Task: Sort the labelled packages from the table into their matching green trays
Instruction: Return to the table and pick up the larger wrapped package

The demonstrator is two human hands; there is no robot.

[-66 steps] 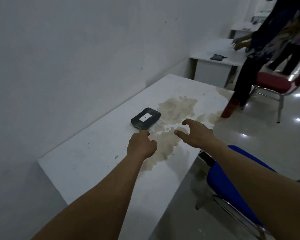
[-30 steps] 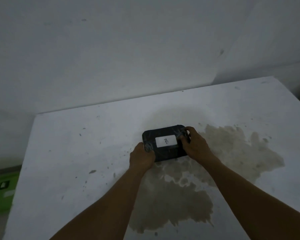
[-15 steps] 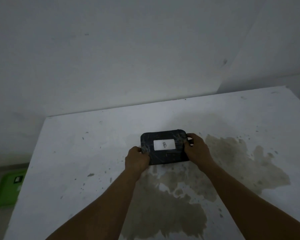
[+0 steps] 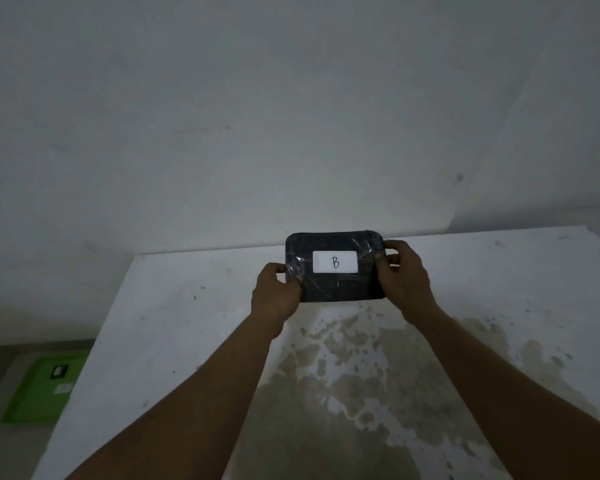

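A black package [image 4: 336, 284] wrapped in clear film carries a white label with the letter B. It is lifted off the white table [image 4: 174, 306] and tilted so the label faces me. My left hand [image 4: 276, 296] grips its left edge and my right hand [image 4: 404, 280] grips its right edge. Down on the floor at the lower left lies a green tray [image 4: 35, 400] with a small dark item and a white label in it.
A large brown stain [image 4: 378, 393] spreads over the table's near right part. A white wall [image 4: 257, 116] stands directly behind the table. The table's left edge runs just beside the tray.
Both hands closed on the package's ends and raised it from the table, tilting the label up. The view shifted, showing more of the green tray at the left.
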